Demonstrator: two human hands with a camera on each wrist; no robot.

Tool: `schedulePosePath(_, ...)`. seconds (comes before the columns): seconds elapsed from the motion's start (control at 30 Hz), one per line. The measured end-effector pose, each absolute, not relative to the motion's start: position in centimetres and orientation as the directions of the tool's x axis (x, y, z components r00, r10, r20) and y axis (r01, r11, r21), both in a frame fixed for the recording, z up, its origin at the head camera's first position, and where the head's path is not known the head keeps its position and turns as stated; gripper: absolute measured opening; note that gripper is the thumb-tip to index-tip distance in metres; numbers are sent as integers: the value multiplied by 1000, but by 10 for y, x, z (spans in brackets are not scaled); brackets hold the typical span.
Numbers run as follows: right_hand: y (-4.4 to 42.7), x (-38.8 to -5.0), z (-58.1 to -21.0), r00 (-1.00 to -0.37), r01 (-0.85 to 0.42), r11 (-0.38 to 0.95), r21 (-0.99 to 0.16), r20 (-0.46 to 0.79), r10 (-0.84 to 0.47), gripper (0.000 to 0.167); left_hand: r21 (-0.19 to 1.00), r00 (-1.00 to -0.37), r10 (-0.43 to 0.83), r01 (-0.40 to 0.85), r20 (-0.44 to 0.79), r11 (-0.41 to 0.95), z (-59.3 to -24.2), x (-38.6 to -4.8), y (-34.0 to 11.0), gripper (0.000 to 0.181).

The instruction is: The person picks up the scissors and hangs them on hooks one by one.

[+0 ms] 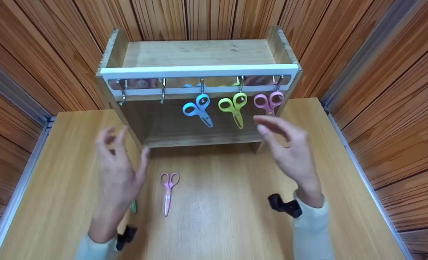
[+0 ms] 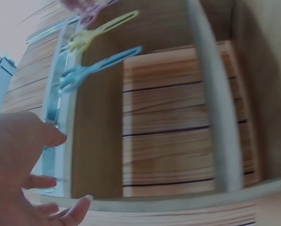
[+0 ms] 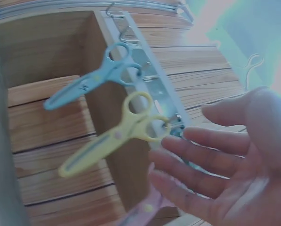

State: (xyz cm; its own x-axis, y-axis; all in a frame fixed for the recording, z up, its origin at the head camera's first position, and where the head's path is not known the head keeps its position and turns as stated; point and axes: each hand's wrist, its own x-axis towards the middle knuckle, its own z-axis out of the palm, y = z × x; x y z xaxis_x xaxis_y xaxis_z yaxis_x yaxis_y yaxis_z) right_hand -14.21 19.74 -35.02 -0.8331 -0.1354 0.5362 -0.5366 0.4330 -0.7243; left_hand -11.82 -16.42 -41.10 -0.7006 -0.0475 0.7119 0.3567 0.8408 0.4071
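Note:
Three pairs of scissors hang by a handle loop from hooks on a white rail [image 1: 199,70]: blue scissors [image 1: 201,110], yellow scissors [image 1: 235,109] and pink scissors [image 1: 269,102] at the right end. My right hand [image 1: 289,148] is raised just in front of the pink pair, fingers loosely bent and holding nothing. In the right wrist view its fingers partly cover the pink scissors [image 3: 149,205]. My left hand [image 1: 118,173] hovers left of the shelf front with fingers spread, holding nothing. Another pink pair of scissors [image 1: 167,193] lies on the table. A green tip [image 1: 133,206] shows beside my left wrist, its rest hidden.
The rail runs along the top front of a wooden shelf unit [image 1: 199,142]. Two hooks at its left, an end hook [image 1: 122,94] and its neighbour [image 1: 162,92], carry nothing. Wood-patterned walls [image 1: 387,119] stand behind and beside the table [image 1: 228,216].

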Motion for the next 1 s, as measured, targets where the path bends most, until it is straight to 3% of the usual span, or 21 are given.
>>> schedulePosePath(0.27, 202, -148, -315, -721, -652, 348, -674, 693, -7, 28, 401, -823, 42, 320, 567, 858, -460, -107, -154, 39)
schedulePosePath(0.53, 204, -181, -284, -661, -617, 524, -587, 748, 60, 34, 441, -951, 17, 159, 309, 883, -498, -101, -149, 58)
schedulePosePath(0.83, 218, -218, -271, -652, -568, 671, -476, 758, -14, 56, 349, -968, 64, 149, 243, 925, -535, -93, -142, 72)
schedulePosePath(1.0, 224, -236, -267, -682, -549, 712, -437, 727, -81, 72, 307, -978, 80, 139, 195, 942, -548, -88, -136, 75)
